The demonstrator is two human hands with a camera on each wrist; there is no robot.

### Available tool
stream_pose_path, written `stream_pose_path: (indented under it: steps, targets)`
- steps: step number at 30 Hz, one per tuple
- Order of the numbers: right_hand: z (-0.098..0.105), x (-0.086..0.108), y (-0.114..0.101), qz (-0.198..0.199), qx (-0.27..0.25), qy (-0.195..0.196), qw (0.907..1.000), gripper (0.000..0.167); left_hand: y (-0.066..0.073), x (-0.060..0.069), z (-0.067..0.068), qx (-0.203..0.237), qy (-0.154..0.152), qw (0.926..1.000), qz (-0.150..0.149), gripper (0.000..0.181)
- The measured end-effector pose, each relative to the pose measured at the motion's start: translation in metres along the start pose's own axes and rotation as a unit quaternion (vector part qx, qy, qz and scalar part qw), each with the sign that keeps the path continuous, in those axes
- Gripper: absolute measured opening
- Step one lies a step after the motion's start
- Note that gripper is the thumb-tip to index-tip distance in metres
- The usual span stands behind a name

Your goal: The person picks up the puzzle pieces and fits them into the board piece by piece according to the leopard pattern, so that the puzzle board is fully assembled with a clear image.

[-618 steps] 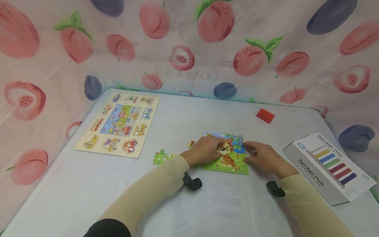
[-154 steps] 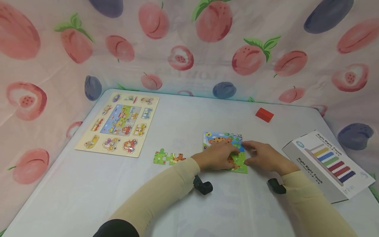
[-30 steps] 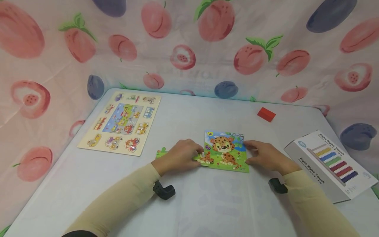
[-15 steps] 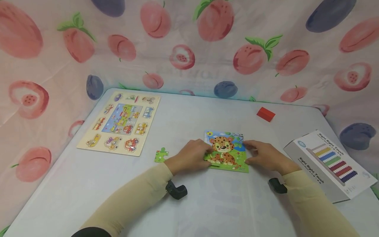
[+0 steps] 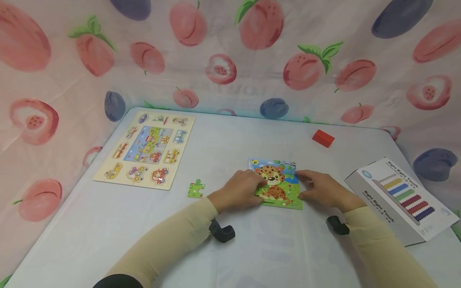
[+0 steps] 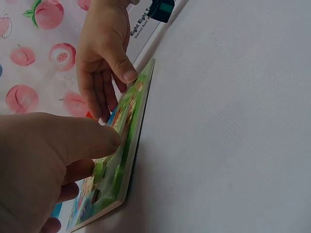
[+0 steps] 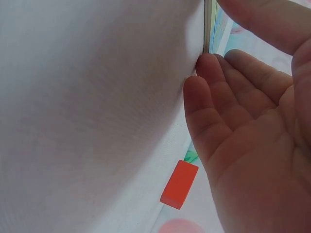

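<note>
A square jigsaw board (image 5: pixel 289 203) with a spotted leopard cub on green grass and blue sky lies mid-table. My left hand (image 5: pixel 240 191) is over its left part, pinching a jigsaw piece (image 6: pixel 99 170) between thumb and fingers; most of the piece is hidden in the head view. My right hand (image 5: pixel 322 190) rests against the board's right edge, thumb and fingers apart and fairly straight; the right wrist view shows its fingertips (image 7: pixel 210 62) at that edge. A loose green jigsaw piece (image 5: pixel 196 189) lies left of the board.
A wooden vehicle puzzle (image 5: pixel 168 176) lies at the back left. A red block (image 5: pixel 323 138) sits at the back right. A white box (image 5: pixel 399 200) with coloured strips printed on it stands at the right. Fruit-patterned cloth (image 5: pixel 245 86) rises behind the table.
Holding the leopard-print piece, my left hand has moved right from beside the board to over its lower left. Its former neighbour stays on the table. My right hand has kept its place.
</note>
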State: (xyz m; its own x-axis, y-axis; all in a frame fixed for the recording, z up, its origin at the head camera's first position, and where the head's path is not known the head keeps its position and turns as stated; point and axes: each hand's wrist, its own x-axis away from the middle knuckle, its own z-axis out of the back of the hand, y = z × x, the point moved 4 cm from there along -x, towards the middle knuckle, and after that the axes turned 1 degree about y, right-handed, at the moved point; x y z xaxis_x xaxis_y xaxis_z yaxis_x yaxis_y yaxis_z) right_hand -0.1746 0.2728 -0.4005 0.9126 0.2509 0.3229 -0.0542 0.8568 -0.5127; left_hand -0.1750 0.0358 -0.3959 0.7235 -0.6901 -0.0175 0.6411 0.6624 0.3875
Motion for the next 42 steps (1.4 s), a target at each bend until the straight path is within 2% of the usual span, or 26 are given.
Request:
stream_pose_path:
  steps: [13,21,42]
  targets:
    - [0.001,0.000,-0.001,0.005,0.002,0.002,1.0000,0.077,0.006,-0.009,-0.003,-0.011,0.015,0.9998,-0.007,0.039]
    - [0.001,0.000,-0.001,0.008,0.004,-0.002,1.0000,0.077,0.008,-0.013,-0.006,-0.017,0.007,0.9998,0.002,0.040]
    - [0.000,0.000,-0.003,0.003,0.012,-0.001,0.9999,0.077,0.015,-0.017,-0.007,-0.028,0.003,0.9996,0.001,0.037]
